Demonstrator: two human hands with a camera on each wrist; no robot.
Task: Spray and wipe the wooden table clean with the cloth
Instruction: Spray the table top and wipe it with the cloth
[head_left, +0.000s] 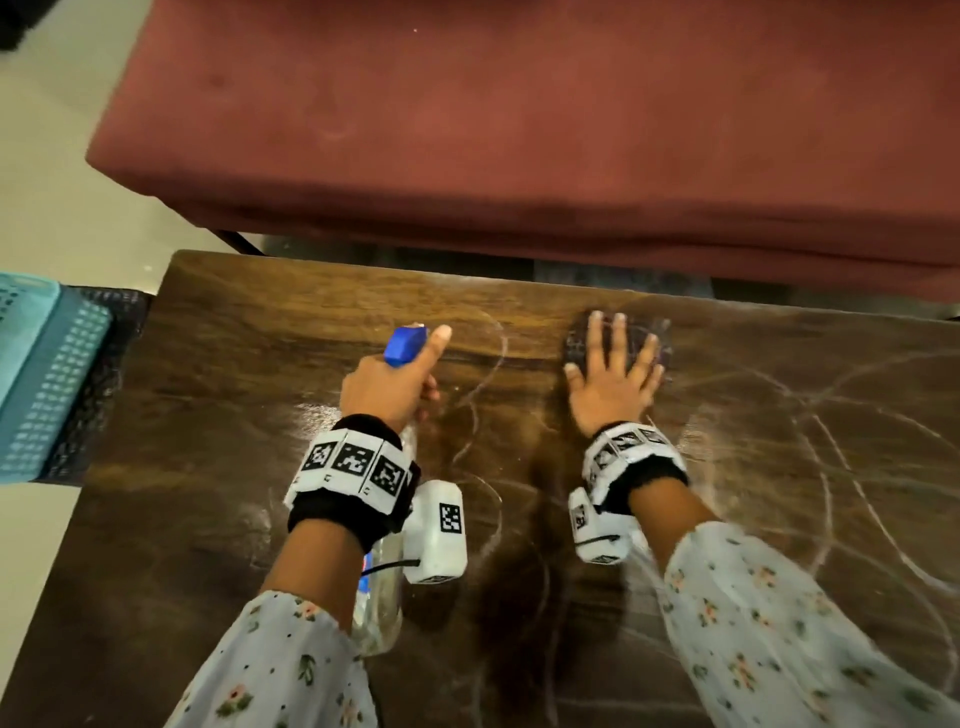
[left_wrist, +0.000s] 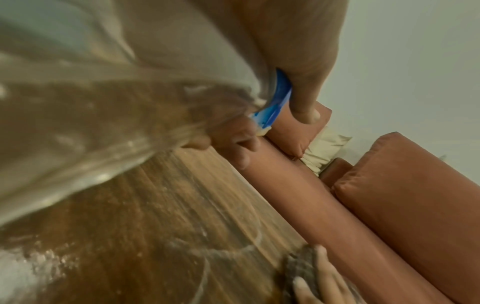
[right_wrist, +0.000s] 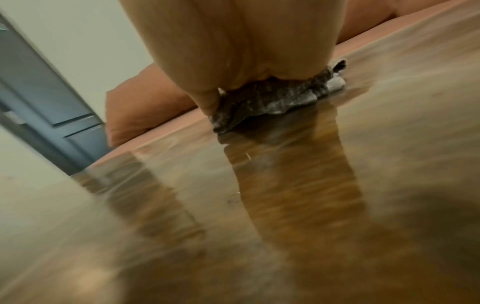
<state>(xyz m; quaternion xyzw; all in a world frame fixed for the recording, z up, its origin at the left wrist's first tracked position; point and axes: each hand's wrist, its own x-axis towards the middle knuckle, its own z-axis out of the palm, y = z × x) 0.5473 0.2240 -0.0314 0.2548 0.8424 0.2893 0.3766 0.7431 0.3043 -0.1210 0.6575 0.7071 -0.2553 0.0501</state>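
My left hand (head_left: 387, 387) clenches the clear plastic blue-nozzled spray bottle (head_left: 382, 597) at six o'clock; my flat right hand (head_left: 615, 374) presses the limp dark cloth (right_wrist: 262, 102) at one o'clock on the slick wooden table (head_left: 234, 415)

No legible text anywhere. Wrist bands (head_left: 358, 467) carry black-and-white square code markers only, no letters. Spray bottle (head_left: 382, 597) label, at 7 o'clock from centre, too hidden to read.

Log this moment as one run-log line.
left hand: grips spray bottle | right hand: flat on cloth | table: streaky
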